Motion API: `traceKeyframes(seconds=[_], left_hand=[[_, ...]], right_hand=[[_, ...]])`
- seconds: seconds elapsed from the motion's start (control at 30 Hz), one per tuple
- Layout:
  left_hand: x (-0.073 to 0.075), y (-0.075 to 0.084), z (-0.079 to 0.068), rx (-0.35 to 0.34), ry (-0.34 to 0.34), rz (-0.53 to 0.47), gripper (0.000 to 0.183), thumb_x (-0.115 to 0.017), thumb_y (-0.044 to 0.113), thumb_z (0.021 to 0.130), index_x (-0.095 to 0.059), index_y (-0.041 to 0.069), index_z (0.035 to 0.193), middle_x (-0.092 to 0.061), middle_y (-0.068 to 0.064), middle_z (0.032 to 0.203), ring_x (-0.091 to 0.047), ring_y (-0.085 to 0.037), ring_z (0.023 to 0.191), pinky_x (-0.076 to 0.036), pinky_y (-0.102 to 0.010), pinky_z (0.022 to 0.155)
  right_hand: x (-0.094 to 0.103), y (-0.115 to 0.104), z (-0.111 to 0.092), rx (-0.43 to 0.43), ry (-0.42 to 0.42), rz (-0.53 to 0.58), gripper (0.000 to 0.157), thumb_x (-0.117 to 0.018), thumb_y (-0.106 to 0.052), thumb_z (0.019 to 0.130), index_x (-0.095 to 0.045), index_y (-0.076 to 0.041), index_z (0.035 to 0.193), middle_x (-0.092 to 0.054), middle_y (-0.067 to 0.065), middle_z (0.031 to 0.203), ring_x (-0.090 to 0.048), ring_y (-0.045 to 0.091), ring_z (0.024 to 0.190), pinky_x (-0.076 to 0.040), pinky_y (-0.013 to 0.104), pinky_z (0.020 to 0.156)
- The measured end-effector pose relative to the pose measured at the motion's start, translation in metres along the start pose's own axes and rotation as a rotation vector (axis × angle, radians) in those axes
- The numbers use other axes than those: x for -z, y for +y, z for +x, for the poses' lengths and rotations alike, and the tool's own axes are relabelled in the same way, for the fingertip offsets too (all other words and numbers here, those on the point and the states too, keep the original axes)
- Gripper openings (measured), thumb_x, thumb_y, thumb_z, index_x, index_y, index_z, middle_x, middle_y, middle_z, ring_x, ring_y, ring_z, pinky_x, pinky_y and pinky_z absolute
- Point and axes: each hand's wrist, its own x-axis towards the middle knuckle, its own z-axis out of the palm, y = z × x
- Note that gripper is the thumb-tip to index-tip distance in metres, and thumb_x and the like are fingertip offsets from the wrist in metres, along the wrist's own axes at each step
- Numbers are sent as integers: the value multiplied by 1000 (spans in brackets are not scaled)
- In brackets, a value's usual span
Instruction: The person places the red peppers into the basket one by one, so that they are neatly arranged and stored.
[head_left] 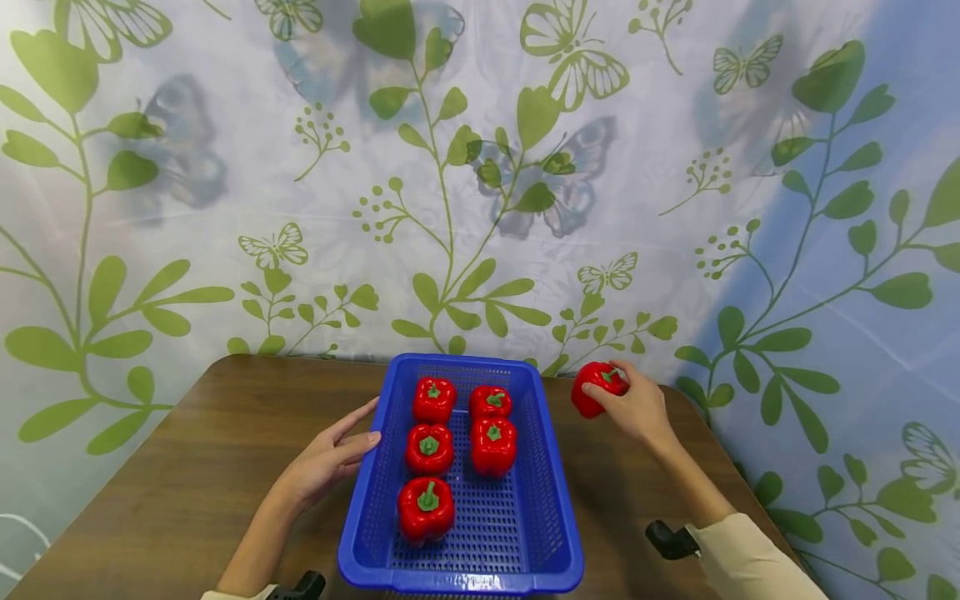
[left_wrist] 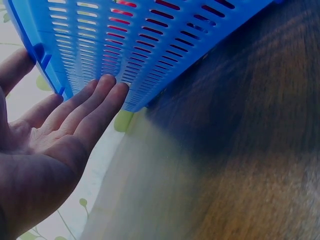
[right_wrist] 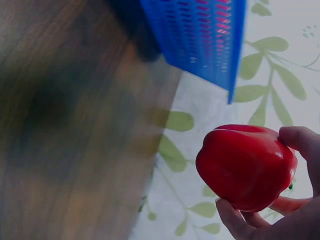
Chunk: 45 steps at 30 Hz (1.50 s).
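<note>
A blue plastic basket (head_left: 566, 533) with slotted walls stands on the table and holds several red bell peppers with green stems, such as the front-left pepper (head_left: 426, 510) and the right-hand pepper (head_left: 493, 447). My left hand (head_left: 324, 462) rests against the basket's left side, thumb at the rim; the left wrist view shows its fingers (left_wrist: 102, 107) extended along the slotted wall. To the right of the basket, my right hand (head_left: 637, 406) grips another red bell pepper (right_wrist: 245, 167) between thumb and fingers, above the table's far right part.
The brown wooden table (head_left: 202, 450) extends on both sides of the basket. Behind it hangs a pale curtain (head_left: 480, 208) printed with green leaves and butterflies. A white cord (head_left: 26, 525) shows at the far left. Dark camera mounts (head_left: 670, 540) sit on the wrists.
</note>
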Motion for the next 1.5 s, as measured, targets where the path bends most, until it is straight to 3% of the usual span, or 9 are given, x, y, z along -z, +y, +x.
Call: traceKeyframes(seconds=[0.5, 0.83, 1.1, 1.5], left_hand=[[7, 7, 3, 16, 2, 4, 68, -53, 21, 106, -18, 23, 164, -51, -29, 147, -61, -39, 128, -55, -41, 101], [6, 9, 2, 9, -1, 12, 69, -53, 21, 106, -17, 26, 164, -48, -29, 150, -60, -40, 129, -55, -43, 101], [4, 9, 1, 12, 3, 22, 67, -53, 22, 106, -18, 27, 164, -47, -28, 152, -58, -40, 131, -54, -44, 103], [1, 7, -2, 12, 4, 26, 68, -52, 22, 106, -17, 27, 164, -48, -29, 151, -58, -41, 131, -54, -44, 103]], right_hand=[[18, -60, -13, 57, -113, 60, 75, -78, -46, 85, -52, -8, 144, -61, 24, 132, -63, 39, 112, -61, 45, 82], [15, -87, -30, 140, -245, 119, 71, -81, -40, 83, -55, -11, 142, -68, 14, 122, -65, 29, 106, -58, 32, 73], [3, -98, -44, 158, -337, 108, 70, -84, -44, 79, -59, -18, 139, -67, 7, 124, -64, 27, 111, -57, 37, 84], [-24, -96, -63, 286, -528, 128, 65, -84, -43, 77, -62, -21, 134, -66, 8, 122, -62, 27, 112, -59, 33, 77]])
